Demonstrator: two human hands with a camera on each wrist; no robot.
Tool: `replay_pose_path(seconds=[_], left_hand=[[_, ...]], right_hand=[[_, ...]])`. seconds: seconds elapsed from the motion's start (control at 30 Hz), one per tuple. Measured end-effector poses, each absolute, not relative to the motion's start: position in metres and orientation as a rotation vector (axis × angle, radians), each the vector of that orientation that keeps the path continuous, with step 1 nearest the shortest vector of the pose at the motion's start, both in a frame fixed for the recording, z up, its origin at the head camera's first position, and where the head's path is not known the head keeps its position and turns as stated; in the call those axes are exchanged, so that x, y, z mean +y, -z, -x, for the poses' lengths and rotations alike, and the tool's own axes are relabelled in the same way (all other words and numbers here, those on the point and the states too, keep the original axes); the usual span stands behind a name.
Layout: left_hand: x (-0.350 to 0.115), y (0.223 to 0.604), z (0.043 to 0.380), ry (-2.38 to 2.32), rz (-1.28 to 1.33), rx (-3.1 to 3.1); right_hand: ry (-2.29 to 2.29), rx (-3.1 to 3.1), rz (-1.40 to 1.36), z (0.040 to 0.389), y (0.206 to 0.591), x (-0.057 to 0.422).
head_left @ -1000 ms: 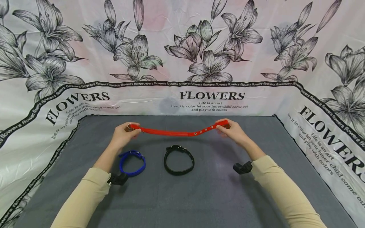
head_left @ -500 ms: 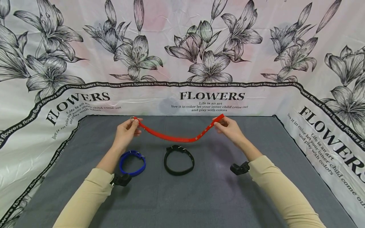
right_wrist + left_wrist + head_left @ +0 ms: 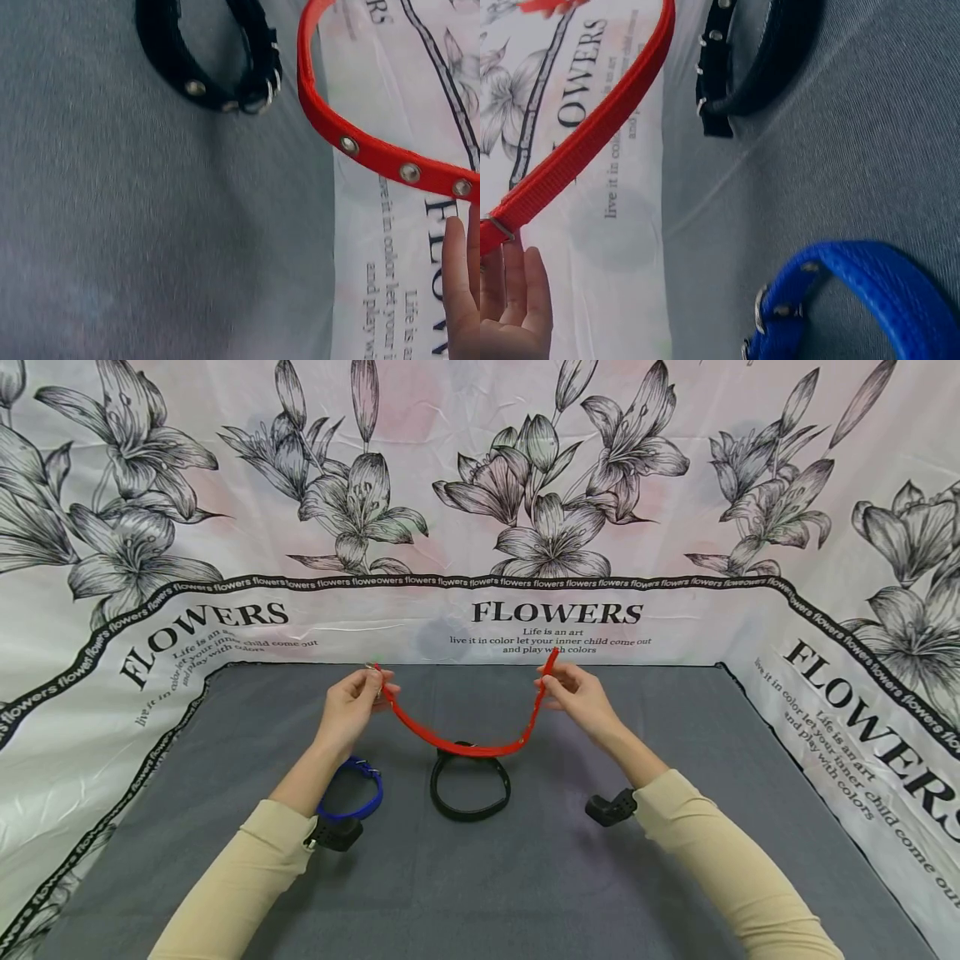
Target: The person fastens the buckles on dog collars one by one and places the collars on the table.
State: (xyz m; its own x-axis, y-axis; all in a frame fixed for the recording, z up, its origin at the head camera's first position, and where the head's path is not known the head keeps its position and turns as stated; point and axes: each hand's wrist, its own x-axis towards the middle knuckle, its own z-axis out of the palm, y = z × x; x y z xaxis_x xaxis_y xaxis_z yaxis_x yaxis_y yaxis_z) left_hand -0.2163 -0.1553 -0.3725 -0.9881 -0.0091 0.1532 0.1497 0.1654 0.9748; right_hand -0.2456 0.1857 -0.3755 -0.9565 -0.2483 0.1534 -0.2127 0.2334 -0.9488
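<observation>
A red pet collar (image 3: 480, 750) hangs in a U between both hands, lifted above the table. My left hand (image 3: 351, 702) pinches its buckle end, where a metal ring shows. My right hand (image 3: 583, 697) pinches the strap near its tip, which sticks up past the fingers. Metal eyelets line that end in the right wrist view, beside the right hand's fingers (image 3: 457, 277). A black collar (image 3: 471, 814), buckled into a loop, lies behind the sagging red strap, which covers part of its buckle. A blue buckled collar (image 3: 870, 281) lies close to my left wrist, partly hidden by the forearm in the head view.
The table has a grey cloth (image 3: 480, 893). A white curtain printed with flowers and lettering (image 3: 555, 614) stands along the back and sides. A black wrist camera (image 3: 337, 832) sits on the left wrist, another (image 3: 611, 808) on the right.
Both hands have moved toward each other, still holding the red collar. Its strap, nearly straight before, now sags in a deep curve, and its tip points up. The black and blue collars have stayed put.
</observation>
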Motion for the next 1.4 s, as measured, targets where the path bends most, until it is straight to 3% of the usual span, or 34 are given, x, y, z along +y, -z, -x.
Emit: replay_pose_path(seconds=[0.9,1.4], left_hand=[[-0.127,0.371,0.215,2.081,0.007,-2.326],[-0.112,0.376,0.211,2.053,0.139,-2.443]], right_hand=[[1.765,2.441,0.46,0.235,0.379,0.153],[1.613,2.406,0.547,0.231,0.382,0.15]])
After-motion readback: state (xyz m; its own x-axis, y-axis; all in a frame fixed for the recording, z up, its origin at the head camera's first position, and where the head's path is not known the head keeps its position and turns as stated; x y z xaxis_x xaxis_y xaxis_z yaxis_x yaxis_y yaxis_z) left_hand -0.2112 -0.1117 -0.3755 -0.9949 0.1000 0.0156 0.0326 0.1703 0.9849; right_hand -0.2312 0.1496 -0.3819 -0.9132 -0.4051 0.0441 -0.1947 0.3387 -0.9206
